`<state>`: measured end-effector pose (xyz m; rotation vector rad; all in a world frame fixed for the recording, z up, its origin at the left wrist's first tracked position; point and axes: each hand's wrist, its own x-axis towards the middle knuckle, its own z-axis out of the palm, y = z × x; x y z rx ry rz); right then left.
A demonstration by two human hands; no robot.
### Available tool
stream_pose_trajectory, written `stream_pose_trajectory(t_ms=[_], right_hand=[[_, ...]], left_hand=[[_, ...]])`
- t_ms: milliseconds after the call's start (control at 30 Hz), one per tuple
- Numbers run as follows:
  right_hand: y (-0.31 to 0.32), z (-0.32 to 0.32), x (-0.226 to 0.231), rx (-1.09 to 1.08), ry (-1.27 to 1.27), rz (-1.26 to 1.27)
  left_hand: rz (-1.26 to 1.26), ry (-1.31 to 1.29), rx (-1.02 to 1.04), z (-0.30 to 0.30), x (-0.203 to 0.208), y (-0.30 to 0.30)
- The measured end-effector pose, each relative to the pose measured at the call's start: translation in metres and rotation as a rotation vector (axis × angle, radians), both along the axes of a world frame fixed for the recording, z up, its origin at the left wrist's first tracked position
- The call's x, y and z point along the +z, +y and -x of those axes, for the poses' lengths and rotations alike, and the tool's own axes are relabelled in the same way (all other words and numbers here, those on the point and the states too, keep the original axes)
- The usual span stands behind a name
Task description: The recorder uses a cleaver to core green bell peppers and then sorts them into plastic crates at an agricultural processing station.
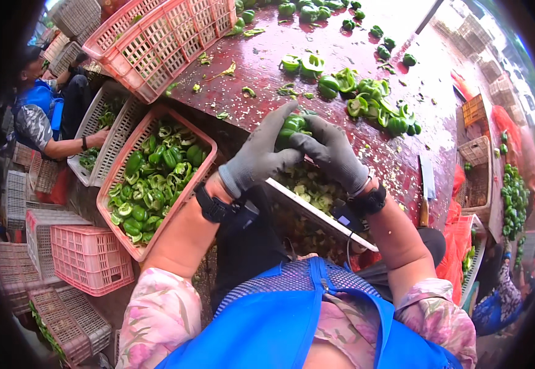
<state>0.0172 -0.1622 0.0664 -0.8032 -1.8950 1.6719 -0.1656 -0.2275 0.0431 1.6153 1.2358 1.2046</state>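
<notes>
Over the near edge of the dark red table (415,160), a green bell pepper (292,128) is between my two grey-gloved hands. My left hand (255,152) closes on it from the left, fingers along its far side. My right hand (335,150) grips its right side with thumb and fingers, hiding part of it. Beneath my hands is a white-edged container (322,214) with pale pepper cores and scraps. Cut and whole green peppers (375,101) lie in a pile beyond my right hand. A large-bladed knife (427,178) with a wooden handle rests farther right on the table.
Left of my left forearm stands a pink crate (106,200) filled with green pepper pieces. Another pink crate (181,46) sits on the table's left corner. At far left a person in blue (46,117) reaches toward a white crate (120,132). Stacked crates (89,258) fill the lower left.
</notes>
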Motion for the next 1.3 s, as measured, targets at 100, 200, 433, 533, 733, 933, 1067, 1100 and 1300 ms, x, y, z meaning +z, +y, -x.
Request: stream_pose_trajectory(t_ms=[100,200,433,533,733,933,1067,1100,1300], right_hand=[[-0.012,-0.025,-0.023,-0.064,0.025,-0.086],[-0.041,-0.042,-0.021,-0.123,-0.107,-0.189],[-0.082,-0.084,-0.039,-0.202,0.175,-0.139],[-0.089,-0.1,-0.04,-0.265,0.187,-0.127],[-0.081,-0.096,-0.046,-0.151,0.294,0.405],[-0.04,-0.107,-0.1,-0.153,-0.285,-0.014],[-0.027,-0.091,-0.115,0.12,-0.571,-0.617],[-0.024,-0.082,-0.103,0.155,-0.592,-0.569],[0.078,-0.042,-0.103,-0.195,-0.646,-0.824]], left_hand=[[0.101,-0.542,0.131,-0.053,-0.012,-0.014],[-0.094,-0.278,0.438,-0.09,-0.038,-0.019],[0.154,-0.645,0.133,-0.125,-0.025,-0.045],[0.15,-0.656,0.078,-0.132,-0.027,-0.048],[0.202,-0.761,0.207,-0.109,-0.02,-0.062],[-0.184,-0.321,0.481,0.052,0.008,-0.088],[0.015,0.537,0.843,0.183,-0.011,-0.157],[0.14,0.827,0.869,0.191,-0.016,-0.167],[-0.147,0.343,0.759,0.093,0.007,-0.081]])
